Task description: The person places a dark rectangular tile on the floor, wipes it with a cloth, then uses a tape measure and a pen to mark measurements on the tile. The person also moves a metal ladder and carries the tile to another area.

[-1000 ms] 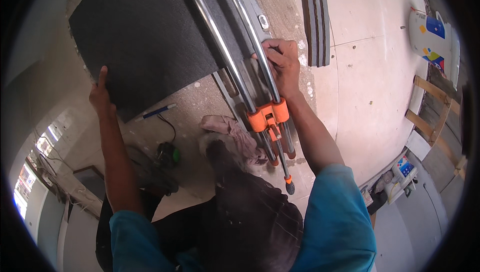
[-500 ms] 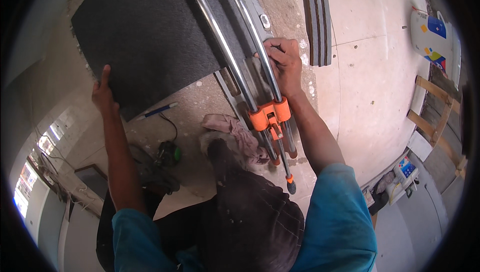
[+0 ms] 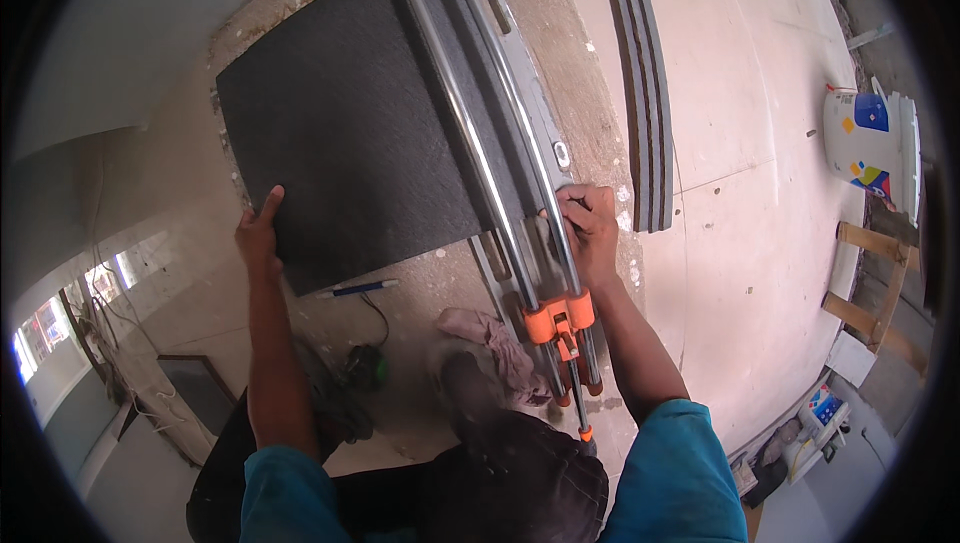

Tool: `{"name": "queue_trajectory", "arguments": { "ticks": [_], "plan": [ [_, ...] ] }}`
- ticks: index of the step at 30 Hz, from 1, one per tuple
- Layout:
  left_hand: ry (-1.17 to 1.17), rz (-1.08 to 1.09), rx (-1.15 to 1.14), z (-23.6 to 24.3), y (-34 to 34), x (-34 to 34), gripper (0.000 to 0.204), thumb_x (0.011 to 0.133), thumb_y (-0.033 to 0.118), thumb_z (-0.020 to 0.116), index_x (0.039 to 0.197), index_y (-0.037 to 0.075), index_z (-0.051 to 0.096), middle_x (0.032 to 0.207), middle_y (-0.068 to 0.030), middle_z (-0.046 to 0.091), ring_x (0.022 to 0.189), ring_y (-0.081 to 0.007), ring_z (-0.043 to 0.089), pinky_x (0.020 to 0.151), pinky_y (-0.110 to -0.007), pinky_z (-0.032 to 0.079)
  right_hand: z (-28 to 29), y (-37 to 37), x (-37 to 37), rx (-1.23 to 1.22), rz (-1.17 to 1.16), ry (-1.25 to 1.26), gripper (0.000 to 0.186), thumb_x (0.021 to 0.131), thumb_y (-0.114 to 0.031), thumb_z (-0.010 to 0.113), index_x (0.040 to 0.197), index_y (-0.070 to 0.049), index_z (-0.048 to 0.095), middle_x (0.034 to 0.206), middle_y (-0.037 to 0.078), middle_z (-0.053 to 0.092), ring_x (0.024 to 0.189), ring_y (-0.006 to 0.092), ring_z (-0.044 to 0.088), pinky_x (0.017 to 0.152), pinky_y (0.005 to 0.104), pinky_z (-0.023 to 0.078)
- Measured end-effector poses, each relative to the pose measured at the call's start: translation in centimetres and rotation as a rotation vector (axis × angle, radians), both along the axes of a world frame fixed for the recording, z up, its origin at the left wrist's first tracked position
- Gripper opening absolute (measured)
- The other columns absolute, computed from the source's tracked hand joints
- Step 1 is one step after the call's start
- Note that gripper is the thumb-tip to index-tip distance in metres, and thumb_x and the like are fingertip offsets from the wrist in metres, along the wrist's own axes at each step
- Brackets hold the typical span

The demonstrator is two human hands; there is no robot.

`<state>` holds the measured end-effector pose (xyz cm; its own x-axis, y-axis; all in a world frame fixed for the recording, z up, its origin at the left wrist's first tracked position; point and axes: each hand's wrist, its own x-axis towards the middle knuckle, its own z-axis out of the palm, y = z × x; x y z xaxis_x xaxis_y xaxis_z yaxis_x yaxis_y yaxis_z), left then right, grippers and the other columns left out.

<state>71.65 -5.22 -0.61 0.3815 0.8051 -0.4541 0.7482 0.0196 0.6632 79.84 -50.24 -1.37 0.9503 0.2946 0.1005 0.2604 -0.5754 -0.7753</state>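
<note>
A large dark grey tile point(image 3: 340, 123) lies on a manual tile cutter point(image 3: 508, 123), beneath its two chrome rails. My left hand point(image 3: 259, 235) grips the tile's near left edge, thumb on top; its other fingers are mostly hidden. At the near right corner of the tile, my right hand point(image 3: 590, 228) is closed beside the right rail, its fingertips reaching past the rail to the tile edge. The cutter's orange carriage point(image 3: 560, 318) sits on the rails nearer to me than both the tile and my right hand.
A blue-and-white pen point(image 3: 358, 289), a pinkish rag point(image 3: 490, 343) and a black-and-green corded power tool point(image 3: 364, 368) lie near my knees. Three dark tile strips point(image 3: 645, 103) rest right of the cutter. A white bucket point(image 3: 872, 148) and a wooden frame point(image 3: 880, 278) stand farther right.
The view has shifted, so the tile, cutter and hands appear lower and the cutter's far end shows. Both hands keep their places at the tile, and the carriage stays near the cutter's close end.
</note>
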Motion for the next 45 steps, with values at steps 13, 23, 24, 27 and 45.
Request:
{"name": "queue_trajectory", "arguments": {
  "ticks": [13,23,24,27,45],
  "plan": [
    [0.008,0.081,0.07,-1.8,0.3,-1.0,0.112,0.063,0.054,0.086,0.137,-0.016,0.04,0.129,-0.027,0.054,0.119,-0.0311,0.055,0.101,-0.037,0.043,0.1,0.1,0.2,0.044,0.009,0.001,0.018,0.076,0.002,0.069,0.09,-0.007,0.074,0.095,0.004,0.061,0.089,0.0223,0.048,0.077,0.0305,0.042],
    [-0.052,0.046,0.019,-0.6,-0.7,-0.4,0.1,0.066,0.051,0.085,0.131,-0.015,0.047,0.121,-0.0241,0.06,0.11,-0.0305,0.06,0.094,-0.036,0.047,0.0,-0.1,0.3,0.018,0.035,-0.006,0.023,0.074,0.004,0.067,0.093,-0.008,0.072,0.098,0.005,0.064,0.091,0.0264,0.052,0.079,0.0355,0.044],
    [-0.047,0.048,0.037,-0.7,-0.5,-0.4,0.097,0.067,0.05,0.085,0.129,-0.015,0.049,0.119,-0.0233,0.061,0.108,-0.0297,0.061,0.093,-0.036,0.048,0.0,-0.1,0.3,0.028,0.037,0.0,0.023,0.074,0.004,0.067,0.093,-0.008,0.072,0.098,0.005,0.064,0.092,0.0266,0.052,0.079,0.0356,0.044],
    [-0.049,0.079,0.081,-1.4,-0.1,-0.8,0.091,0.068,0.049,0.085,0.125,-0.014,0.053,0.115,-0.0216,0.063,0.104,-0.0282,0.062,0.091,-0.036,0.048,0.1,0.1,0.3,0.025,0.037,0.006,0.023,0.073,0.004,0.067,0.092,-0.008,0.072,0.098,0.005,0.064,0.092,0.0269,0.052,0.079,0.0364,0.044],
    [-0.003,0.064,0.065,-0.4,-0.6,-0.1,0.074,0.072,0.045,0.084,0.115,-0.01,0.061,0.106,-0.016,0.066,0.096,-0.0239,0.064,0.086,-0.034,0.05,-0.6,0.1,0.1,-0.042,0.009,-0.019,0.016,0.077,-0.004,0.07,0.089,-0.013,0.075,0.097,0.002,0.064,0.09,0.0229,0.052,0.079,0.0328,0.044]
  ]
}}
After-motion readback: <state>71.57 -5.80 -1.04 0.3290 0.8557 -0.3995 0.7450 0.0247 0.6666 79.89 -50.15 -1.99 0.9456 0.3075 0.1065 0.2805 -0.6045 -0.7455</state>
